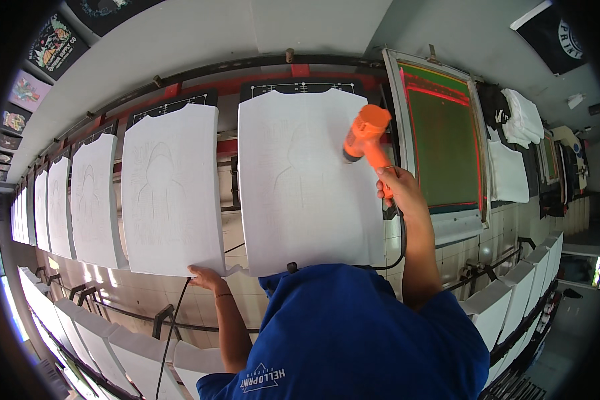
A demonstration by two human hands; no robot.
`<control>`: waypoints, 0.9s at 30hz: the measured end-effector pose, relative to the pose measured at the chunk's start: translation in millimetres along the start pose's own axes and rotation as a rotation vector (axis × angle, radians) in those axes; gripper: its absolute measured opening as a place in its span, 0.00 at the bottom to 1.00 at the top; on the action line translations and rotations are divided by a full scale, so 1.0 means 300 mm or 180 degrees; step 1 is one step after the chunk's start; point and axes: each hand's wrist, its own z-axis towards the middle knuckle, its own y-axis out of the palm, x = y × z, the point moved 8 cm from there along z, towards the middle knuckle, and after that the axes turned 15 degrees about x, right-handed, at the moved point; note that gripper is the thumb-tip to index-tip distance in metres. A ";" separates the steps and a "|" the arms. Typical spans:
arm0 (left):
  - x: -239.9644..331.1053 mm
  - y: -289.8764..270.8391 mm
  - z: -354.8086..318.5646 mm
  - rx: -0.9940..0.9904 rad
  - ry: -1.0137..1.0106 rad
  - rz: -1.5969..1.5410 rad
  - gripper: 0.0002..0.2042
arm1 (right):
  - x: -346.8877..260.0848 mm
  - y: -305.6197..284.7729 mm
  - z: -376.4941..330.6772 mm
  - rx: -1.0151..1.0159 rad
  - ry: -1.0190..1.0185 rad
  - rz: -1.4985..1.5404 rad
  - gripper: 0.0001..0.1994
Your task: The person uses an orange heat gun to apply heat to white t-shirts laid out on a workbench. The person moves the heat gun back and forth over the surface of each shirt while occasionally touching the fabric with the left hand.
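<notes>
My right hand [401, 189] is wrapped round the handle of an orange hair dryer [369, 130]. Its black nozzle points down and left over a white T-shirt [300, 220], which lies flat on a board before me and bears a faint line print. From the handle a black cord [404, 243] loops down toward my body. My left hand [208, 280] is closed at the lower right corner of the neighbouring white T-shirt [170, 233]. A black cord [171, 327] runs down from its fingers, which are partly hidden.
More white shirts [89, 200] on boards line the rail to the left. At right stands a framed printing screen [443, 140] with green mesh, then folded white shirts [510, 170]. Behind me runs another row of white-covered boards [137, 353] on a dark rail.
</notes>
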 end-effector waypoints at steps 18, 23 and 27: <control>0.031 -0.008 0.011 -0.0153 -0.0016 -0.0137 0.37 | 0.064 -0.092 -0.075 -0.0035 0.0145 0.0108 0.17; -0.030 0.010 0.059 -0.0079 -0.0094 -0.0178 0.34 | 0.052 -0.071 -0.137 -0.0007 0.0012 0.0010 0.18; -0.035 0.012 0.054 -0.0139 -0.0364 -0.0295 0.33 | 0.034 0.001 -0.119 -0.0176 0.0057 0.0241 0.17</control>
